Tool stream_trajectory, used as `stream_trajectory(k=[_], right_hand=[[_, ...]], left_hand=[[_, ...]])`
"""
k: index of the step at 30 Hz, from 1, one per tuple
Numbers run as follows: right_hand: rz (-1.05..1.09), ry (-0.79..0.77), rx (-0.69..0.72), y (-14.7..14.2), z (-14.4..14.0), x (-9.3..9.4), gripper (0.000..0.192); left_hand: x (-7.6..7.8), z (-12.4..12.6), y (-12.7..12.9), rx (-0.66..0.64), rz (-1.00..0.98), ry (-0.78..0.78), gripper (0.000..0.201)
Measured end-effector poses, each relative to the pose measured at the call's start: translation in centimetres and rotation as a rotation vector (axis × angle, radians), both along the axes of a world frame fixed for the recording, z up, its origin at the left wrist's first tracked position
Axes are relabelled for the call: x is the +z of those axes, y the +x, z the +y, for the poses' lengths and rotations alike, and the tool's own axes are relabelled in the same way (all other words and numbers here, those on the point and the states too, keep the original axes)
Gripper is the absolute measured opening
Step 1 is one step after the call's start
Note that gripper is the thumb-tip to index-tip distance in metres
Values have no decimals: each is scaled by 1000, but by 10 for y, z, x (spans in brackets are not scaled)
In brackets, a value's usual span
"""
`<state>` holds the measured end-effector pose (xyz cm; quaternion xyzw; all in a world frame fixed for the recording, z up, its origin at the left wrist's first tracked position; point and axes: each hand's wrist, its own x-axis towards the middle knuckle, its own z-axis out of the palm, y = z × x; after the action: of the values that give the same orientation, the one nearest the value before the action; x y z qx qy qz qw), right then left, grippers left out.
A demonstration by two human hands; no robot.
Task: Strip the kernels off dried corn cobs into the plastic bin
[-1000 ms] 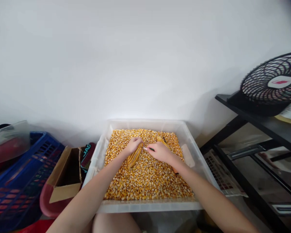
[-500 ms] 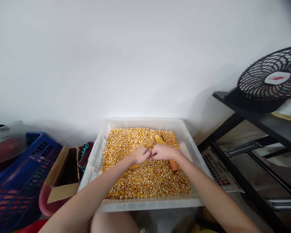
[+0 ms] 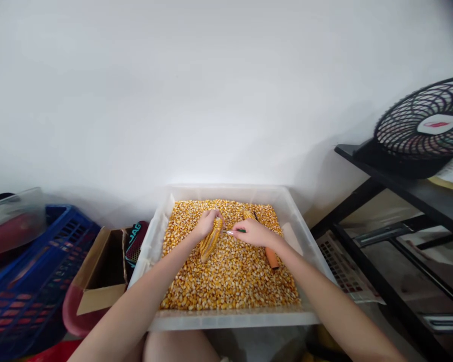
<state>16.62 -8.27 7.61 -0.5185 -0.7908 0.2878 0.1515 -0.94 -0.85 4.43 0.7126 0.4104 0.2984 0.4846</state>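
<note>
Fingers wrapped round its upper end, my left hand (image 3: 208,220) holds an ear of corn (image 3: 210,242) tilted over the loose kernels (image 3: 234,281). My right hand (image 3: 253,232) is closed on a thin tool with a green handle (image 3: 242,231). Its narrow metal shaft points left, with the tip at the ear's right side; whether it touches cannot be told. Beyond my right hand lies a second ear of corn (image 3: 248,214), partly hidden. An orange tube-like piece (image 3: 272,258) rests on the kernels beside my right wrist. All this is in a translucent plastic tub (image 3: 230,321).
Left of the tub stand a cardboard box (image 3: 101,300) in a pink basin (image 3: 71,314) and a blue crate (image 3: 66,236). To the right, a black fan (image 3: 434,123) sits on a black rack (image 3: 385,176). A white wall (image 3: 226,90) rises behind.
My hands were close together and have moved apart. The left hand went up and left with the ear, which now stands more steeply. The tool's shaft has come into view.
</note>
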Motion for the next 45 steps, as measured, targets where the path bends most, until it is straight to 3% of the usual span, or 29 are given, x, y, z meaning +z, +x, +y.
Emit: stream_trajectory(k=[4,7,14,20,30,34,38,45], right_hand=[[74,86,-61,-7,-1,1,34],[86,123,-82,-10,-3,0,34],[1,26,100,-17,-9,-9,32],[-11,111,-48,-12,-6,-4,32],[-43,175,-92,-22,-7,-13,34],[-132,130,49,-34,-12,-24,31],[-150,145,-7,-31,-9,-26,34],[-97,130,-177,-23,-1,-28,36]], left_hand=[[1,-1,-1,32,-27,-87,38],[-2,-2,1,44,-19,-47,37],[-7,-4,6,-62,29,38,39],[-5,-3,5,-11,63,9,38],[-10,3,1,64,-7,-30,31],[-14,4,0,65,-76,-165,28],[-18,7,-3,76,-203,-337,24],[-10,25,-18,402,-597,-631,22]])
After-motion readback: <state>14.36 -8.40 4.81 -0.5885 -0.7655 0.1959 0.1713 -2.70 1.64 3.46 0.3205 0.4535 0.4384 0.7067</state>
